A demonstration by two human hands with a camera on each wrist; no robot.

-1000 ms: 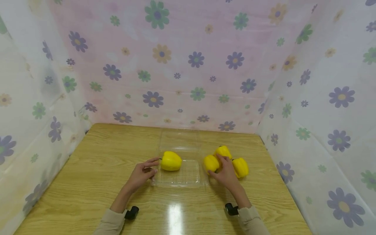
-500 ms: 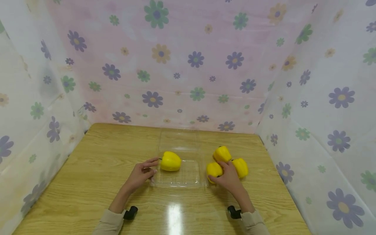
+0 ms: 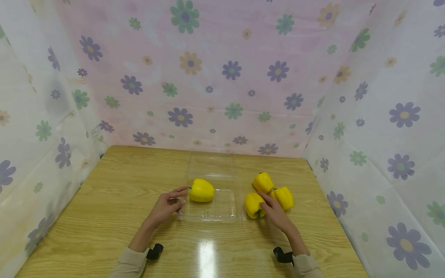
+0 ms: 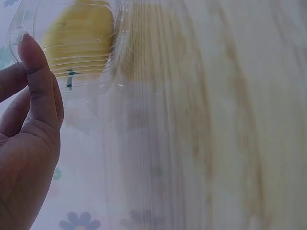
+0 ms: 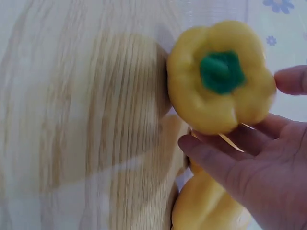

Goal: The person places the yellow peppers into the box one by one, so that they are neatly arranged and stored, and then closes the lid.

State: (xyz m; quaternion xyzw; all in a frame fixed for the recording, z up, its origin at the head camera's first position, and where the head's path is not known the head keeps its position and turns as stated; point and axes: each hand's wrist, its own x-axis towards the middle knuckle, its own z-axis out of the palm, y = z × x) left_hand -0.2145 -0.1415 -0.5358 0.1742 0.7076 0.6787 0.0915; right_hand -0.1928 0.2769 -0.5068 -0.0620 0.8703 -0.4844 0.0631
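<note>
A clear plastic clamshell container [image 3: 224,220] lies unfolded, its lid [image 3: 211,165] laid back behind it. One yellow bell pepper [image 3: 202,190] rests on its side in the left part of the base, stem to the left. My left hand [image 3: 165,206] pinches the container's left rim; the thumb tip lies against the clear edge in the left wrist view. Right of the container, my right hand [image 3: 276,214] touches the nearest loose yellow bell pepper [image 3: 253,205], thumb and fairly straight fingers on either side. Its green stem [image 5: 221,72] faces the right wrist camera.
Two more yellow bell peppers stand close behind the right hand: one at the back [image 3: 263,182] and one on the right [image 3: 283,197]. The wooden table [image 3: 121,185] is enclosed by flowered cloth [image 3: 208,77] at the back and sides.
The nearest loose pepper has shifted right and nearer, its stem end turned toward me. My right hand has moved with it, then drawn back slightly right, loosening its fingers. My left hand has stayed put.
</note>
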